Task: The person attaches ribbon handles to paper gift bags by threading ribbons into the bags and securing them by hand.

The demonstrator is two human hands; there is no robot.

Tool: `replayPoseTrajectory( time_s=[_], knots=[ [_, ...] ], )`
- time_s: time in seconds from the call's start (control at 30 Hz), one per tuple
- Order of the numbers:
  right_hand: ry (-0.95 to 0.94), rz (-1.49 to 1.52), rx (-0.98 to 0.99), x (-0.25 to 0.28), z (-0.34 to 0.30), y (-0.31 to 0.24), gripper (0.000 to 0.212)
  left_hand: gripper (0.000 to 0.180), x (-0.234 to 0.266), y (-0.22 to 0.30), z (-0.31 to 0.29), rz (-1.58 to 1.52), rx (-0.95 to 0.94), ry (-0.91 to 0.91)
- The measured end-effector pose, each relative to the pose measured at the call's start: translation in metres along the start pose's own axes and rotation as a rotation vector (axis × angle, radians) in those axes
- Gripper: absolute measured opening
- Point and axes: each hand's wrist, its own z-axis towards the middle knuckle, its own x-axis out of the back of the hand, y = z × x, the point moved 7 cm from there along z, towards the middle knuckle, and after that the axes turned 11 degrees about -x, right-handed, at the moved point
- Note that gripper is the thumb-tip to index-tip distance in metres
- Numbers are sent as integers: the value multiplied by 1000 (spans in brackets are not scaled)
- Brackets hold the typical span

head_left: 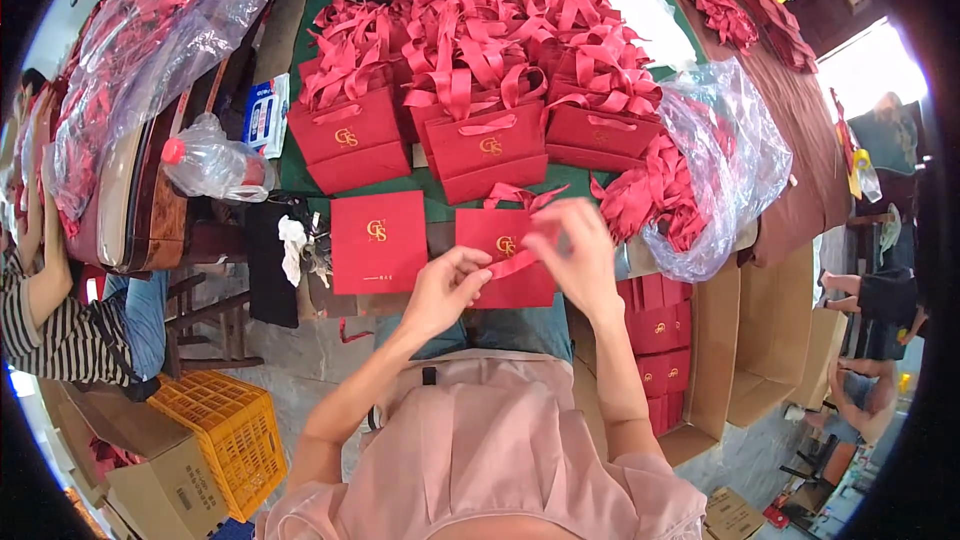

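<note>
Just in front of me a red paper gift bag (483,229) with a gold emblem lies at the table's near edge. A short pinkish-red ribbon (513,265) stretches across its front. My left hand (447,288) pinches the ribbon's left end between thumb and fingertips. At its other end my right hand (580,255) has its thumb and curled fingers closed on the ribbon, the fingers slightly blurred. More ribbon shows at the bag's top edge. To the left lies a flat red bag (378,240) with the same emblem, touched by neither hand.
Rows of red gift bags (487,145) with ribbon handles fill the table beyond. A clear plastic bag (735,170) of loose ribbons sits at the right, a plastic bottle (215,160) at the left. Cardboard boxes (715,350) and a yellow crate (232,440) flank me; a person in stripes (75,325) sits left.
</note>
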Motion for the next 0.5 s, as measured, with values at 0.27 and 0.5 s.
replayPoseTrajectory(
  time_s=[0.27,0.5],
  knots=[
    [-389,343,-156,-48,-18,-10,18,21,8,10,19,-59,-62,8],
    [-160,161,-268,-51,-7,13,12,26,19,47,34,642,-359,133]
  ],
)
